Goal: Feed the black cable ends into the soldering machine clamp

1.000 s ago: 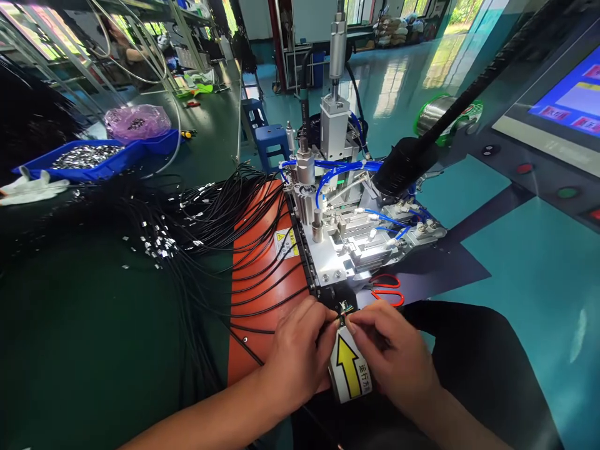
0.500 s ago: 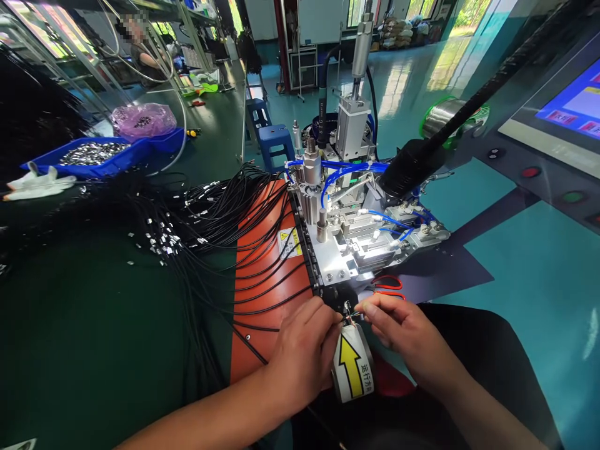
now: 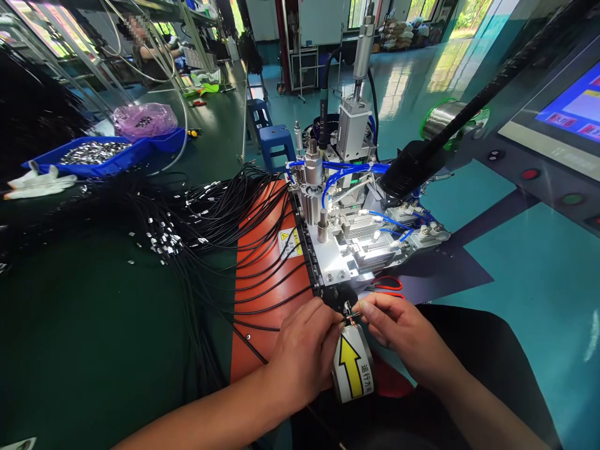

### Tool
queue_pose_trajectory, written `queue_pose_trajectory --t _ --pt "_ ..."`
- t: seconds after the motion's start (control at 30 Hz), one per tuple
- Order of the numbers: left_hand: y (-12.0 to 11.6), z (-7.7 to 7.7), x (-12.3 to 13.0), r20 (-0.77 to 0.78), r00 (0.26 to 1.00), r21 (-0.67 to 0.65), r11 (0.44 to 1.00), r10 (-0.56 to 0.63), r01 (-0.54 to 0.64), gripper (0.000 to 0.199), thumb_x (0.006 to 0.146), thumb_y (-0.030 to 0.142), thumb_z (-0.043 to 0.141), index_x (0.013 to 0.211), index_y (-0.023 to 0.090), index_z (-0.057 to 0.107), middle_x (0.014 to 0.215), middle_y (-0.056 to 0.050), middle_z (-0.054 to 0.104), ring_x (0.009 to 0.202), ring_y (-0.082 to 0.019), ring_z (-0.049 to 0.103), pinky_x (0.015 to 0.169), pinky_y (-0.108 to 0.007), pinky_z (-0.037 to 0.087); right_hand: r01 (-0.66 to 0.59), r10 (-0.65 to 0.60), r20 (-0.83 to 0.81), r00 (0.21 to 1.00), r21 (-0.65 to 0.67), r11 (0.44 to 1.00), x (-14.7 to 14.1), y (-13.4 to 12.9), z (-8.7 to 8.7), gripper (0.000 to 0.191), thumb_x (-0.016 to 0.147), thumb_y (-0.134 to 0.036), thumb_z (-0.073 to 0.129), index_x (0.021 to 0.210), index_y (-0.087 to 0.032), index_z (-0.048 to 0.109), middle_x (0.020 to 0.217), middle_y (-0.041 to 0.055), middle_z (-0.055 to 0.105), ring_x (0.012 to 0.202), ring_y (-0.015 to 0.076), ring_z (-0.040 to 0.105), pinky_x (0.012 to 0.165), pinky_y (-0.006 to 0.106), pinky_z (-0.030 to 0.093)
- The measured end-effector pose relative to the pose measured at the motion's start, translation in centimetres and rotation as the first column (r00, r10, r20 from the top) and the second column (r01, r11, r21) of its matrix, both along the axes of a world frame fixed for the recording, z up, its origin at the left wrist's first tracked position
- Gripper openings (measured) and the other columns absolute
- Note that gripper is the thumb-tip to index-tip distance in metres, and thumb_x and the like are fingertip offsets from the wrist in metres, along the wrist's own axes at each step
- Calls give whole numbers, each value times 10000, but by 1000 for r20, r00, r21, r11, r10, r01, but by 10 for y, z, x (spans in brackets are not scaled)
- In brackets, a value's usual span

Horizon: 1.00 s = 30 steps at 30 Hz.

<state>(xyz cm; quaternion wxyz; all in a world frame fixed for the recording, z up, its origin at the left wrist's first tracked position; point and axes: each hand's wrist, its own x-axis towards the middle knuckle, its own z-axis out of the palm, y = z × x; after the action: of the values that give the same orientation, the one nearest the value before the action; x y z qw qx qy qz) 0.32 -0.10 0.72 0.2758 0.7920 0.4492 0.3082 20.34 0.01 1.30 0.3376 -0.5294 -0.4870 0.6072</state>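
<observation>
My left hand pinches a thin black cable at the near end of the machine, its fingertips just above a white cylinder with a yellow arrow. From the right, my right hand closes thumb and finger on fine wire ends beside a small metal fixture. Both sets of fingertips almost meet there. Black cables run over the orange cover into the edge of the silver machine. The wire tips are too small to make out fully.
Cable ends with metal connectors lie on the dark green table. Further back are a blue tray of metal parts, a white glove and a pink bag. A control panel stands right; a person sits far left.
Both hands stay nearly in place, with my right fingertips shifted very slightly left at the wires. The far person's arm has moved.
</observation>
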Motion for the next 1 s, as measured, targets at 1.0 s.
queue_pose_trajectory --t 1.0 --pt "1 -3 -1 -24 999 49 998 45 -44 71 952 188 589 944 202 658 784 -15 595 727 -154 576 656 -263 430 -40 -7 284 959 160 986 -2 3 2 322 988 -453 487 836 -204 623 797 7 636 768 177 582 718 294 479"
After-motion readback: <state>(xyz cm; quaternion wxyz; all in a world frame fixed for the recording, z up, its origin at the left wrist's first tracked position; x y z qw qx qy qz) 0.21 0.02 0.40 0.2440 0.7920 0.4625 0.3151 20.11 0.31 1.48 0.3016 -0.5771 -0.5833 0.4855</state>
